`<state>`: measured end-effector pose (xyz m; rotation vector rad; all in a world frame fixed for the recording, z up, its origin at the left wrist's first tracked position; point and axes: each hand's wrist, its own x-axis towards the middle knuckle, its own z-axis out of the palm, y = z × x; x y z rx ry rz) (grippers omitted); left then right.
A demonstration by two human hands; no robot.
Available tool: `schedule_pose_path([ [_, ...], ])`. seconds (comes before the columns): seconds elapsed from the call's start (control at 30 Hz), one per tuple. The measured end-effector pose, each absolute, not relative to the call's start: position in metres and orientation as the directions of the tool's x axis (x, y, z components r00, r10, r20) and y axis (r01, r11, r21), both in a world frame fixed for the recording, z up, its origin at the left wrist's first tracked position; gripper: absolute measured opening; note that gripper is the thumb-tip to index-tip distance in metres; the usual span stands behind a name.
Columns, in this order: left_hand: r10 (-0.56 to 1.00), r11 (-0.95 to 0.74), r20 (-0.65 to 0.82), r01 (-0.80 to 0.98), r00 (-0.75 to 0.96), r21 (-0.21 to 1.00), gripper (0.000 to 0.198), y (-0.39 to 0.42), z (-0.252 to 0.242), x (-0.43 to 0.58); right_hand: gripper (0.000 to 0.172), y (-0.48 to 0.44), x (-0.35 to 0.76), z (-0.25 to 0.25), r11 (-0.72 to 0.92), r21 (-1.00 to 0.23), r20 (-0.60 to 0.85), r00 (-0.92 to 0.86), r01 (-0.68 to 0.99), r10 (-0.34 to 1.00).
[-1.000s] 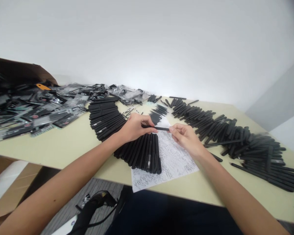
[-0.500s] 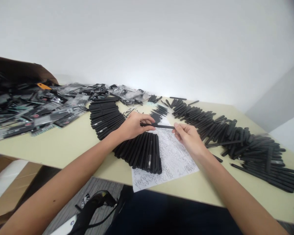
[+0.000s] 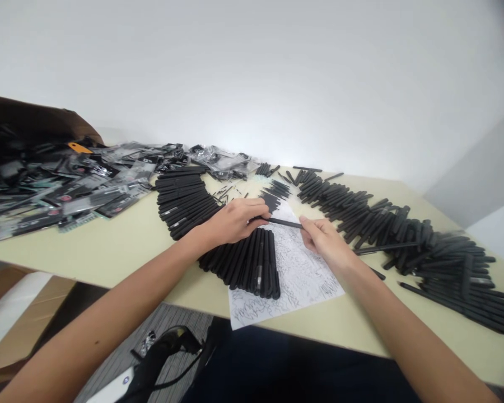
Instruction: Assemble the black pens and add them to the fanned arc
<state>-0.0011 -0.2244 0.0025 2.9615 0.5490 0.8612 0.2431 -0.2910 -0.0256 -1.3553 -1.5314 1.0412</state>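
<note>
At the centre of the frame a black pen [image 3: 283,223] sits level and steady between the hands, the left hand [image 3: 235,221] curled round one end, the right hand [image 3: 324,240] pinching the other at the fingertips, above the scribbled paper [image 3: 306,274] beside a pen row [image 3: 243,263].

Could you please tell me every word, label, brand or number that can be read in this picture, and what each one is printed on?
Nothing can be read: the printing on the plastic packets and the silver marks on the rows of pens are too small and blurred, the pen between the hands shows no legible marking, and the paper bears only scribbles.
</note>
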Motion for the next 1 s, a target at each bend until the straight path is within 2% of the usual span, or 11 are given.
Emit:
schedule_pose_path([
  [0.1, 0.305, -0.942, 0.508, 0.335, 0.805, 0.034, 0.019, -0.227, 0.003, -0.002, 0.063, -0.293, 0.243, -0.025, 0.038, -0.956, 0.003, -0.118, 0.290, 0.993],
  [0.27, 0.267, -0.897, 0.476, 0.397, 0.838, -0.194, 0.030, -0.232, 0.007, -0.001, 0.055, -0.294, 0.244, -0.027, -0.095, -0.985, -0.111, -0.109, 0.147, 0.988],
  [0.33, 0.270, -0.885, 0.472, 0.410, 0.839, -0.221, 0.032, -0.236, 0.008, 0.001, 0.054, -0.293, 0.245, -0.027, -0.083, -0.986, -0.098, -0.096, 0.143, 0.991],
  [0.4, 0.303, -0.896, 0.493, 0.420, 0.815, -0.144, 0.026, -0.239, 0.009, 0.004, 0.056, -0.294, 0.245, -0.025, 0.017, -0.978, 0.011, -0.033, 0.206, 0.999],
  [0.47, 0.378, -0.899, 0.530, 0.438, 0.759, 0.014, 0.017, -0.244, 0.008, 0.008, 0.057, -0.295, 0.244, -0.023, 0.174, -0.937, 0.188, 0.017, 0.304, 0.982],
  [0.53, 0.446, -0.886, 0.551, 0.435, 0.706, 0.160, 0.017, -0.247, 0.005, 0.013, 0.056, -0.296, 0.243, -0.021, 0.308, -0.871, 0.325, -0.021, 0.382, 0.946],
  [0.6, 0.460, -0.885, 0.561, 0.405, 0.688, 0.230, 0.021, -0.249, 0.001, 0.017, 0.054, -0.297, 0.241, -0.020, 0.377, -0.824, 0.373, -0.096, 0.423, 0.923],
  [0.77, 0.429, -0.903, 0.572, 0.346, 0.699, 0.254, 0.020, -0.249, -0.005, 0.019, 0.057, -0.299, 0.238, -0.023, 0.382, -0.817, 0.350, -0.154, 0.433, 0.924],
  [1.0, 0.368, -0.926, 0.509, 0.354, 0.778, 0.127, 0.023, -0.250, -0.001, 0.014, 0.065, -0.299, 0.236, -0.027, 0.267, -0.875, 0.218, -0.165, 0.403, 0.962],
])
